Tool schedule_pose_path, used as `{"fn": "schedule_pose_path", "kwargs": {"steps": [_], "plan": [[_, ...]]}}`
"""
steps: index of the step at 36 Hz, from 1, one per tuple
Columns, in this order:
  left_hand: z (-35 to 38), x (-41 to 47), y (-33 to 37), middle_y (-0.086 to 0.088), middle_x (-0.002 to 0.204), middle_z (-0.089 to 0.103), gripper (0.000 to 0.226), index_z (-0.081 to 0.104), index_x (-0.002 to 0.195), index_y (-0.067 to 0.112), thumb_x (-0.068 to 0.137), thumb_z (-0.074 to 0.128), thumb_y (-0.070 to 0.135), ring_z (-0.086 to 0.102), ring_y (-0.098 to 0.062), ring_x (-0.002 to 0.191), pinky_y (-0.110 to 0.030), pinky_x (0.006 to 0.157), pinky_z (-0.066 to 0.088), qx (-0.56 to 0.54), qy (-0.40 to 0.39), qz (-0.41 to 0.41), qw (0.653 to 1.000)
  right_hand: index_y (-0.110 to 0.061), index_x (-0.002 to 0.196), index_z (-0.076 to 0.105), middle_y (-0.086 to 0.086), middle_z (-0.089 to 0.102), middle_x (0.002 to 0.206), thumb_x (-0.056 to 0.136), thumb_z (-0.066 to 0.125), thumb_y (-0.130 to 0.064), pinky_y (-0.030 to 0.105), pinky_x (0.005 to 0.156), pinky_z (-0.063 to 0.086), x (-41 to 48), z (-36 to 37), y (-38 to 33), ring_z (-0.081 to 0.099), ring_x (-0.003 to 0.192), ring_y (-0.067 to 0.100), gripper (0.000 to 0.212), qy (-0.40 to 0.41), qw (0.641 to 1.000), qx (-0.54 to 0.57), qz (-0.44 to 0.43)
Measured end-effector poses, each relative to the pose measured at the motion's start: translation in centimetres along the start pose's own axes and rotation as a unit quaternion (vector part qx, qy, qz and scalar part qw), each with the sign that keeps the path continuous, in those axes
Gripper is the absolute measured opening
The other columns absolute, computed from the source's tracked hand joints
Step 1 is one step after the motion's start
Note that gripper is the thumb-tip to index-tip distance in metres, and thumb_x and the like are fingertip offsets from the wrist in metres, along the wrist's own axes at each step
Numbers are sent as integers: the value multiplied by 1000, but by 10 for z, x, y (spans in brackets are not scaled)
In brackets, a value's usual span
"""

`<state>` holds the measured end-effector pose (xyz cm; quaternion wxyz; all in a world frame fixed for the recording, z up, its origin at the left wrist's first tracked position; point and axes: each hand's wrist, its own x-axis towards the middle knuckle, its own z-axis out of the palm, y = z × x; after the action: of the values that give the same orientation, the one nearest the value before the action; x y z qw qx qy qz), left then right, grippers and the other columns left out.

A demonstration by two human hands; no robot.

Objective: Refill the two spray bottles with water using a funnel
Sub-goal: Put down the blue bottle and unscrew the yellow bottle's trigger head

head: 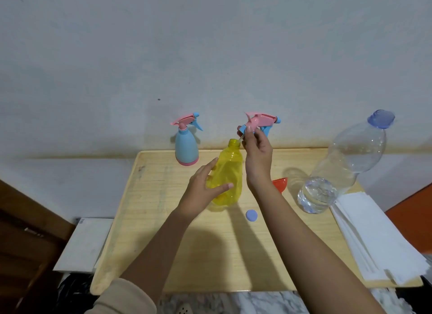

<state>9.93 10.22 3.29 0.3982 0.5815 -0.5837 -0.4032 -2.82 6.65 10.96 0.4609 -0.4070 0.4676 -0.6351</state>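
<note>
Dark wooden furniture (pixel 23 231) at lower left edge, white slab (pixel 84 243) just beside it, butting the wooden tabletop (pixel 152 220).

Blue spray bottle (pixel 187 150) stands upright at the table's far edge, left of centre, with a pink trigger head screwed on. Untouched.

Left hand (pixel 203 189), centre frame: wraps the yellow bottle body (pixel 228 171), thumb across the front, fingers round the left side. Firm hold, with the bottle upright on the table and its neck open.

Right hand (pixel 257 159), just right of the yellow bottle: fingertips pinch the blue collar of the second trigger head (pixel 261 120), lifted clear above the neck. Its dip tube (pixel 240 139) angles down, its tip at the bottle mouth.

Small blue cap (pixel 251 215) lies flat on the table, below the right forearm and apart from everything.

Red funnel (pixel 280 183) on the table just right of the right wrist, partly hidden behind it. Neither hand touches it.

Large clear water bottle (pixel 339 168) at right, water only in the bottom part. Top looks bluish; can't tell whether it is capped.

Stack of white paper towels (pixel 378 238) at the table's right edge, touching the water bottle's base.
</note>
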Motion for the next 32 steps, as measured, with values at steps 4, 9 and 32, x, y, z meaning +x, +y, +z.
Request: {"fn": "schedule_pose_path", "kwargs": {"steps": [4,9,32], "plan": [[-2,-2,-14,6,132,46,77,38,140,28,75,78,35,45,-11,121,-29,101,39,14,13,-12,1000,-18,90,59,10,59,91,97,49,-25,37,89,48,10,0,-9,52,86,11,14,-6,999,-28,-18],[-6,-5,-37,4,126,41,77,35,141,26,76,78,27,43,-15,122,-29,100,37,29,42,-26,998,-12,92,54,34,52,99,98,47,-22,47,94,47,24,-6,-30,51,84,25,14,-8,998,-49,-44],[-3,-21,-87,-1,132,51,84,40,137,30,64,74,52,50,-19,123,-50,100,44,-20,66,-26,997,-8,68,47,5,40,63,92,54,-26,34,62,32,-12,-46,105,39,64,18,31,-146,921,-341,119]]}}
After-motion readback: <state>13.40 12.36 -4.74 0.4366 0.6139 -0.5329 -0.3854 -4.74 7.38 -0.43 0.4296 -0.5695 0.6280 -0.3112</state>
